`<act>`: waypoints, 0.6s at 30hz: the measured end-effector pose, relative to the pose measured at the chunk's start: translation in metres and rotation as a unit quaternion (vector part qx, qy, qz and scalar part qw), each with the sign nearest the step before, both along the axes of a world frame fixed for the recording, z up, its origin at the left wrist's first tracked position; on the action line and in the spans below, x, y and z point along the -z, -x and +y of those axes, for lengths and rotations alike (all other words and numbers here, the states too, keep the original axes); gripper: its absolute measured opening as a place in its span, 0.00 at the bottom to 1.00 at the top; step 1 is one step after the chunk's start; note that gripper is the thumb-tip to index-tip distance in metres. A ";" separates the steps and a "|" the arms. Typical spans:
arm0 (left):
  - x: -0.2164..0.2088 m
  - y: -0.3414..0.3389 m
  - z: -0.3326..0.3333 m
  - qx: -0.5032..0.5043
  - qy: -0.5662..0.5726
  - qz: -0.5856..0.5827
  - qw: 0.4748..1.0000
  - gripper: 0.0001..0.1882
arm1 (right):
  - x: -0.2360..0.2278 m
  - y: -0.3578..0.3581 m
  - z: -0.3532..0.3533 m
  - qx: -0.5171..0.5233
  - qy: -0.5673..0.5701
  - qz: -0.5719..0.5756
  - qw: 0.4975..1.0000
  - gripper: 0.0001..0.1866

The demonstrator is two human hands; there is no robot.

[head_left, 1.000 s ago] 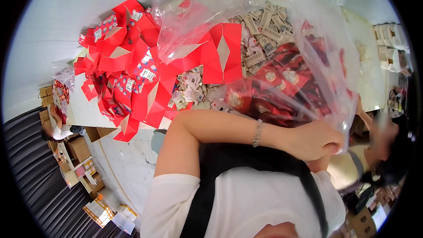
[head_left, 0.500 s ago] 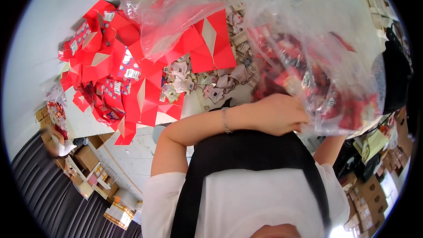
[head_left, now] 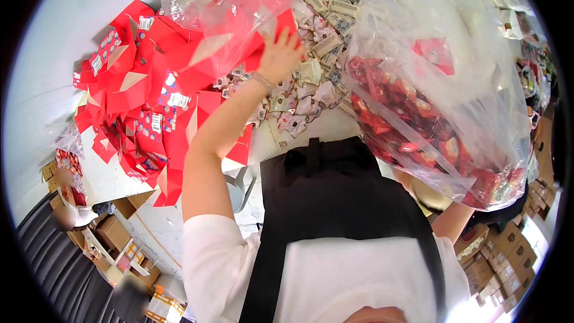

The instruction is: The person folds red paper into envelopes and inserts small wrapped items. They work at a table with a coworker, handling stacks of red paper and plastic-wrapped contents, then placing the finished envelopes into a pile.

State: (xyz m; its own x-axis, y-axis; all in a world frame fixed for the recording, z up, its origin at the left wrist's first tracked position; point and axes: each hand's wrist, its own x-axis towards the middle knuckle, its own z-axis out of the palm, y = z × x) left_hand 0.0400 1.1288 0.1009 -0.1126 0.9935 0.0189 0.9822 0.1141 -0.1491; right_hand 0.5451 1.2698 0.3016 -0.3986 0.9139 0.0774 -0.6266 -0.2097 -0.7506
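Observation:
My left hand [head_left: 280,58], a thin bracelet at its wrist, reaches across the table to the red cardboard boxes [head_left: 127,91] heaped at the left. Its fingers are spread beside a red box [head_left: 239,51] partly covered by clear plastic film; I cannot tell whether they touch it. Below and right of this hand lie small pale wrapped packets [head_left: 305,104] in a loose pile. A large clear plastic bag [head_left: 505,113] with shiny red packets [head_left: 412,119] inside stands at the right. My right forearm [head_left: 454,221] goes up behind the bag, which hides the hand.
Paler printed packets [head_left: 344,9] lie at the table's far middle. A grey stool [head_left: 239,191] stands below the near edge. Brown cartons [head_left: 505,251] are stacked at the lower right; more boxes [head_left: 113,233] and blurred people are at the lower left.
My left hand has moved from the plastic bag, up and left to the red boxes. The bag has shifted toward me, and more packets show in the middle.

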 end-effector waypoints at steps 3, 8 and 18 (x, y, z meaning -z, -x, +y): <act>-0.011 0.060 0.001 -0.020 0.010 -0.009 1.000 0.18 | -0.004 -0.007 -0.015 0.014 -0.002 -0.002 1.000 0.31; -0.011 0.094 0.006 -0.038 -0.036 0.042 0.998 0.27 | -0.018 -0.014 -0.029 0.024 -0.013 0.000 1.000 0.27; 0.023 -0.149 -0.031 -0.161 0.043 -0.948 0.271 0.18 | -0.055 0.007 -0.027 -0.012 0.011 -0.109 0.994 0.19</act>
